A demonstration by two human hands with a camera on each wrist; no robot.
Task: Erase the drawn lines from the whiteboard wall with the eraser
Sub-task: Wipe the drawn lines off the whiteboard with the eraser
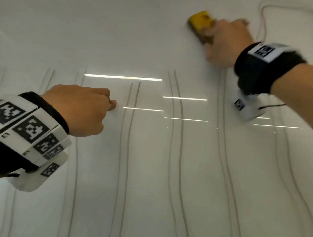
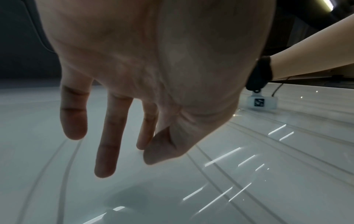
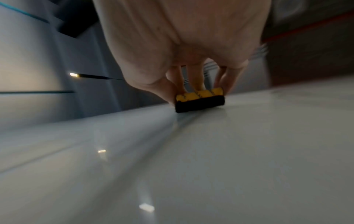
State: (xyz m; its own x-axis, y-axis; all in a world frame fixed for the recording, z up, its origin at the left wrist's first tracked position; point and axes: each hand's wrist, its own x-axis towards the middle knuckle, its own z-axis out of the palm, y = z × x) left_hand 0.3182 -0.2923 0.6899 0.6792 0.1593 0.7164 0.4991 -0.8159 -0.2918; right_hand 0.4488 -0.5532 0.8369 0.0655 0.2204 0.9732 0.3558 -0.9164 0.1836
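A yellow eraser [image 1: 200,22] with a dark pad underneath is held flat against the whiteboard wall [image 1: 144,173] by the right hand [image 1: 227,43]. It is seen high up on the wall, toward the right side in the head view. The eraser [image 3: 199,101] is gripped by the fingers [image 3: 195,80] from above and by the thumb at one side, and its dark pad is pressed on the white surface. The hand and eraser look blurry in the head view.

A looping grey line [image 1: 262,20] is drawn just to the right of the right hand. Long grey lines [image 1: 128,153] are drawn down the lower part of the wall, mostly in pairs. The part of the wall to the left of the eraser is seen without lines.

The left hand [image 1: 81,110] is held lower down and to the left, well apart from the eraser. Nothing is held in it. In the left wrist view the fingers [image 2: 107,144] are seen hanging loose and almost straight, with the thumb tucked in near them. Whether the fingertips touch the wall cannot be told.

A black band with white blocks of black-and-white square marks [image 1: 25,132] is worn on the left wrist. A band like it [image 1: 261,57] is worn on the right wrist, and a small white block [image 1: 246,108] is hung below it with a thin black wire.

Bright strips of light [image 1: 123,77] are seen shining on the glossy wall.
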